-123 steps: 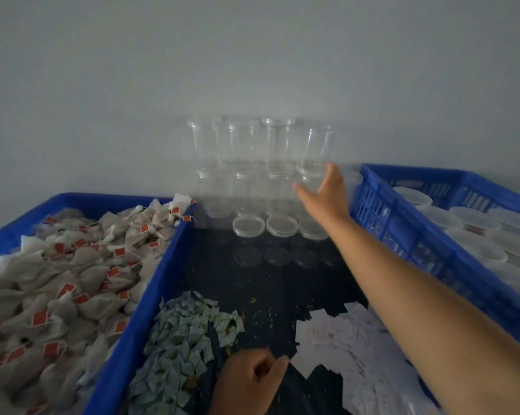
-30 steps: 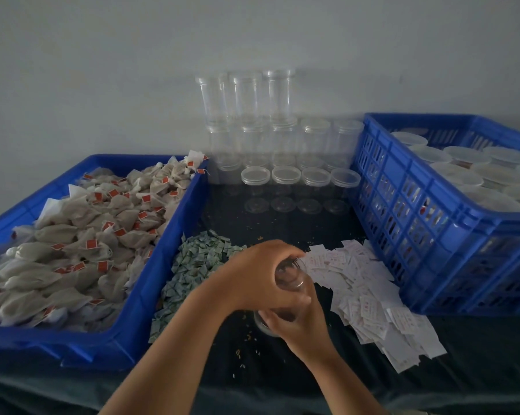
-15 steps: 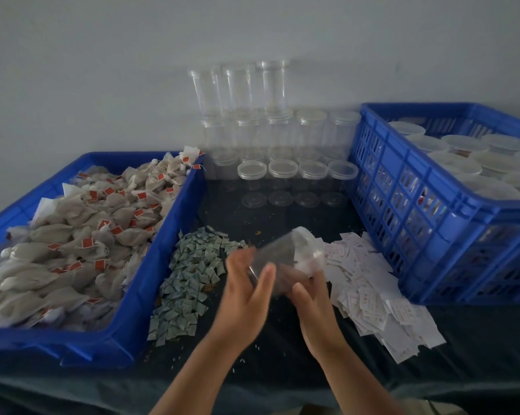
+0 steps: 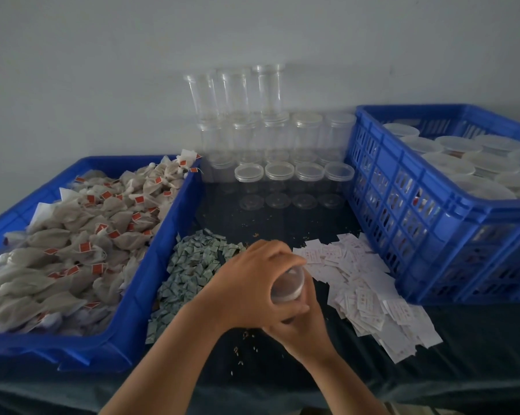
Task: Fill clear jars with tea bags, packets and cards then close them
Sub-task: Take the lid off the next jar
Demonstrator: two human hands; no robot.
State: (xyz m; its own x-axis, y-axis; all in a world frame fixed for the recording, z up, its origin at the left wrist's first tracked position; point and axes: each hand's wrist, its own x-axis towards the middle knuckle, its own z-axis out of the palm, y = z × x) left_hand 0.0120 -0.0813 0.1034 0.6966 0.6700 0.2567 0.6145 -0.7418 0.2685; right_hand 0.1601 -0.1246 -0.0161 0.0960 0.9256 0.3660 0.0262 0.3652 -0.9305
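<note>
Probably a twist-open or twist-shut step on the clear jar (image 4: 287, 285), held over the dark surface (image 4: 282, 223) between the green packets (image 4: 190, 271) and the white cards (image 4: 366, 283), round end toward the camera. It looks empty, so my guess is opening; can't tell if a lid is on. To do it well: lock the lower grip, turn only the top, don't crush the thin wall, and stay clear of both piles. Left hand (image 4: 249, 283) is on top, fingers curled round the jar's upper end, wrist arched. Right hand (image 4: 308, 329) cups the body from below, its fingers mostly hidden. Both forearms come in from the bottom edge.
</note>
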